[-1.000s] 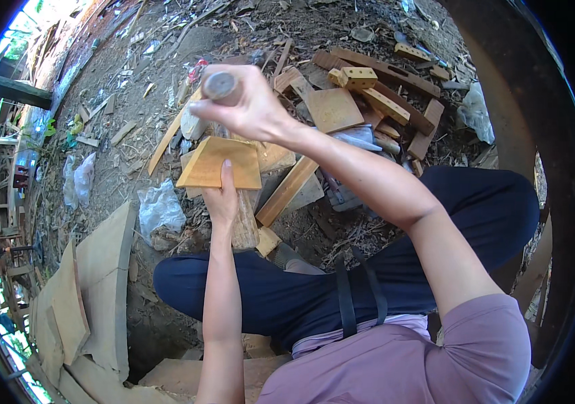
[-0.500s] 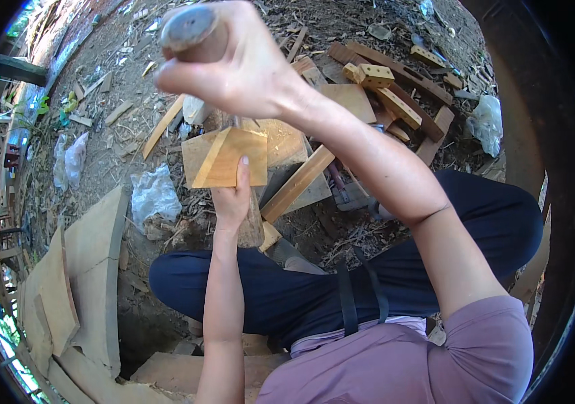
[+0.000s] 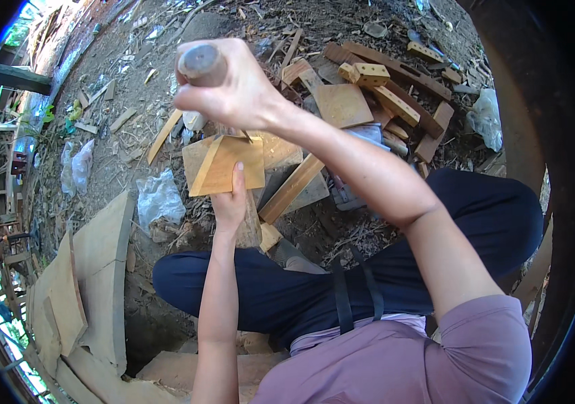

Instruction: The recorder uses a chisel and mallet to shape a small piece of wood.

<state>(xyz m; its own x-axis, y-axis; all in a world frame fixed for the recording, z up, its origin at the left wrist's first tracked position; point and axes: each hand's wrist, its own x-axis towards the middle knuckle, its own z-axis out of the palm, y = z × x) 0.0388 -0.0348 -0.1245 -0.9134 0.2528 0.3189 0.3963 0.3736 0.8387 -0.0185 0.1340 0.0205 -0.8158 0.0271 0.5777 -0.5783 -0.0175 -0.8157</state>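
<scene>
My left hand [image 3: 229, 207] grips a yellowish wood piece [image 3: 233, 165] from its near side, thumb lying on its face. A slanted, paler facet runs along the piece's left side. My right hand [image 3: 244, 81] is closed round the thick round wooden handle of a tool [image 3: 205, 65], whose butt end points up. Most of the tool is hidden under the hand; a thin dark part shows at the wood piece's far right corner. Beneath the wood piece is a wooden block [image 3: 281, 151] with a pale worn top.
To the right lies a heap of boards [image 3: 345, 106] and drilled wood blocks [image 3: 371, 74]. Plastic bags [image 3: 159, 196] lie on the littered dirt ground. Large slabs [image 3: 102, 269] lean at the left. A wood strip [image 3: 294, 187] rests against the block, near my bent legs [image 3: 247, 283].
My right hand has come down with the tool, closer to the wood piece and slightly right. The wood piece in my left hand has shifted slightly nearer and tilted a little.
</scene>
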